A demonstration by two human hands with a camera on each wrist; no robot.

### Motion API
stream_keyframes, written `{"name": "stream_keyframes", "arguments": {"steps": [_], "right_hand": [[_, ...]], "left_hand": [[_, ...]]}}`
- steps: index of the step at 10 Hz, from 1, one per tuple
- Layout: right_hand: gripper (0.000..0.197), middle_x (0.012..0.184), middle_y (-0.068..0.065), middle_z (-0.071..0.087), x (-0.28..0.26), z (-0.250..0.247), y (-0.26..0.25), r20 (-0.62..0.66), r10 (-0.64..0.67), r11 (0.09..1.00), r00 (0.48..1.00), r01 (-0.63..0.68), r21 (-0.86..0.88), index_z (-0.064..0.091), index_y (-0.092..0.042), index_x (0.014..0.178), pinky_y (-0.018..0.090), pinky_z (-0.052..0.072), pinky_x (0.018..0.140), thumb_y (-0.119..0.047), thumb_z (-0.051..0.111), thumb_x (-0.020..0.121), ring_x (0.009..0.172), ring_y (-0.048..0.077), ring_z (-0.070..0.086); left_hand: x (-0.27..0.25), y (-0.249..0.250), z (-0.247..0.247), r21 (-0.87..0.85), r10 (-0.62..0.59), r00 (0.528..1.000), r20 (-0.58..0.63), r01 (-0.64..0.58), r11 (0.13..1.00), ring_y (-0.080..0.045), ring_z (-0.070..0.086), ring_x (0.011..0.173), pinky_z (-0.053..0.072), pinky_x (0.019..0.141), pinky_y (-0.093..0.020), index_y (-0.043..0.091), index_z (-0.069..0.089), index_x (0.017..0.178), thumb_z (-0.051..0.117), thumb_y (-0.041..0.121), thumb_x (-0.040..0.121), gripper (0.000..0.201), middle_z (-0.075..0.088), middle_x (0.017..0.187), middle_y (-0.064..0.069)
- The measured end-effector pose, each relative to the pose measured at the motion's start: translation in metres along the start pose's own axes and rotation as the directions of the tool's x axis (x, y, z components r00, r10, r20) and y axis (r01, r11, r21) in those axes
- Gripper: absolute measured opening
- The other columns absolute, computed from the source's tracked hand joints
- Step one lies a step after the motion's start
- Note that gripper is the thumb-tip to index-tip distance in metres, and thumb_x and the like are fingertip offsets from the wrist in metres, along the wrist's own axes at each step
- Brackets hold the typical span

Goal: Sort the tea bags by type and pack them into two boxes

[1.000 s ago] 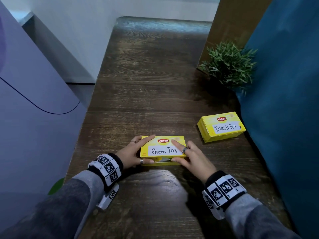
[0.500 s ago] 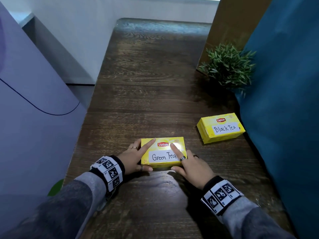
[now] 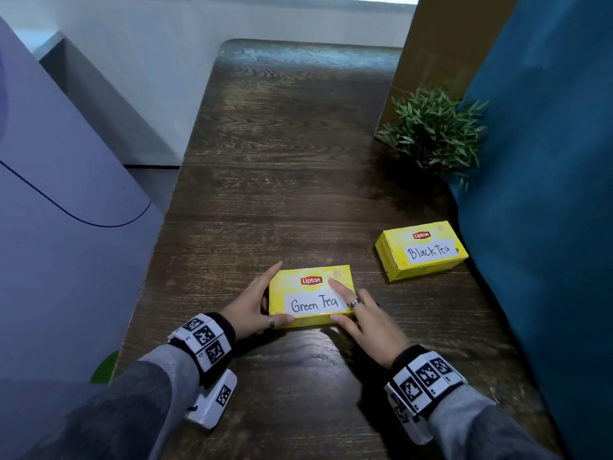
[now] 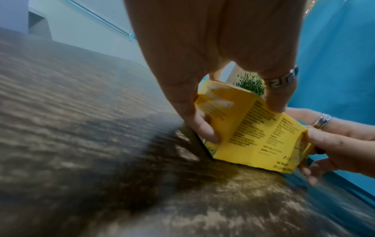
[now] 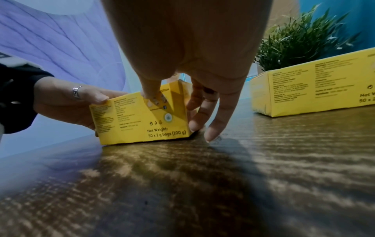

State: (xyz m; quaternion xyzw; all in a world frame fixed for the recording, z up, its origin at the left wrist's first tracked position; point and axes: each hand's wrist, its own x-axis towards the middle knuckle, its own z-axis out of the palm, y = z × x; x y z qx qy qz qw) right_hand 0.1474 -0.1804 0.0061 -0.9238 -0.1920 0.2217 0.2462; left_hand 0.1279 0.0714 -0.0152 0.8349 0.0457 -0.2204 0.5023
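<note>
I see two yellow Lipton tea boxes on the dark wood table [image 3: 298, 161]. The Green Tea box [image 3: 310, 295] lies low in the centre of the head view, its lid closed, so I cannot tell what is in it. A white handwritten label on top reads "Green Tea".

My left hand [image 3: 252, 307] holds the box's left end: the thumb presses on the near edge and the fingers lie stretched along the far left side, as the left wrist view shows too. My right hand [image 3: 368, 322] holds the right end, with the forefinger laid straight across the lid beside the label and the thumb against the near edge; in the right wrist view the remaining fingers reach down past the box's end to the table. Both hands thus clasp the box between them, with its base on the table.

The Black Tea box [image 3: 421, 250] stands to the right of the frame, well apart from the hands, also closed, with its contents hidden. It sits close to a blue fabric surface [image 3: 547, 194]. A small green plant [image 3: 434, 131] stands in the upper right, beyond that box. No loose tea bags show in any view.
</note>
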Motion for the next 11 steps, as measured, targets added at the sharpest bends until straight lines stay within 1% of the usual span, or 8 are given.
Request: {"name": "stream_keyframes", "arguments": {"steps": [1,2,4,6,8,9,10,11], "right_hand": [[0.059,0.114,-0.002,0.04,0.001,-0.005,0.002,-0.025,-0.008,1.0,1.0,0.008,0.013,0.011,-0.049,0.143,0.036,0.044,0.088,-0.046,0.042,0.094,0.105,0.023,0.053],[0.057,0.119,-0.001,0.042,0.003,-0.017,0.006,-0.077,-0.002,1.0,0.997,0.003,0.017,0.015,-0.045,0.144,0.035,0.044,0.09,-0.043,0.044,0.094,0.11,0.022,0.051],[0.055,0.119,0.002,0.045,0.023,-0.041,0.028,-0.17,0.08,0.996,0.982,-0.087,-0.032,0.019,-0.039,0.145,0.041,0.048,0.086,-0.04,0.042,0.096,0.109,0.025,0.052],[0.049,0.112,0.005,0.052,0.036,-0.052,0.04,-0.172,0.119,0.966,0.978,-0.155,-0.209,0.022,-0.038,0.145,0.041,0.051,0.076,-0.036,0.036,0.098,0.098,0.028,0.059],[0.053,0.098,0.011,0.069,0.041,-0.056,0.045,-0.122,0.143,0.953,0.982,-0.17,-0.253,0.012,-0.037,0.148,0.037,0.047,0.068,-0.03,0.033,0.1,0.091,0.032,0.063],[0.06,0.091,0.009,0.069,0.037,-0.052,0.047,-0.099,0.113,0.946,0.989,-0.138,-0.292,-0.003,-0.035,0.148,0.036,0.045,0.062,-0.033,0.032,0.099,0.083,0.03,0.064],[0.069,0.085,0.002,0.068,0.037,-0.05,0.047,-0.123,0.085,0.966,0.989,-0.112,-0.235,-0.012,-0.04,0.145,0.033,0.043,0.06,-0.036,0.037,0.097,0.08,0.025,0.063],[0.075,0.082,-0.007,0.06,0.023,-0.046,0.045,-0.185,0.063,0.993,0.981,-0.08,-0.089,-0.016,-0.052,0.139,0.031,0.044,0.062,-0.034,0.043,0.095,0.076,0.018,0.06]], "left_hand": [[0.005,0.004,0.0,-0.06,-0.038,0.999,0.007,0.038,0.997,-0.03,0.063,0.092,0.055,0.08,-0.047,0.066,0.01,0.131,0.083,0.055,0.049,0.11,0.055,0.12,-0.007],[0.016,0.018,0.0,-0.066,-0.061,0.998,-0.004,0.06,0.996,-0.015,0.058,0.063,0.055,0.064,-0.039,0.041,0.002,0.145,0.084,0.026,0.064,0.115,0.06,0.076,-0.006],[0.058,0.053,0.003,-0.029,-0.035,0.999,-0.041,0.034,0.999,-0.023,0.059,0.075,0.053,0.074,-0.038,0.03,-0.001,0.148,0.082,0.026,0.067,0.115,0.064,0.089,-0.018],[0.08,0.055,0.015,0.011,-0.052,0.994,-0.095,0.053,0.999,-0.017,0.055,0.075,0.05,0.071,-0.03,0.028,0.008,0.148,0.08,0.031,0.069,0.106,0.06,0.087,-0.011],[0.08,0.043,0.031,0.011,0.008,0.985,-0.171,-0.006,1.0,-0.015,0.053,0.078,0.05,0.08,-0.031,0.038,0.021,0.145,0.07,0.07,0.054,0.108,0.056,0.117,-0.002],[0.08,0.038,0.033,0.111,0.016,0.993,-0.118,-0.003,0.994,-0.017,0.056,0.081,0.053,0.08,-0.036,0.04,0.014,0.146,0.076,0.067,0.047,0.12,0.053,0.118,-0.003],[0.074,0.043,0.027,0.187,-0.058,0.996,-0.069,0.07,0.98,-0.01,0.05,0.074,0.048,0.072,-0.025,0.034,0.007,0.148,0.083,0.034,0.062,0.115,0.045,0.127,-0.013],[0.058,0.041,0.03,0.258,-0.132,0.989,-0.067,0.145,0.955,-0.02,0.051,0.116,0.043,0.098,-0.028,0.026,0.003,0.15,0.074,0.027,0.075,0.103,0.021,0.152,-0.009]]}}
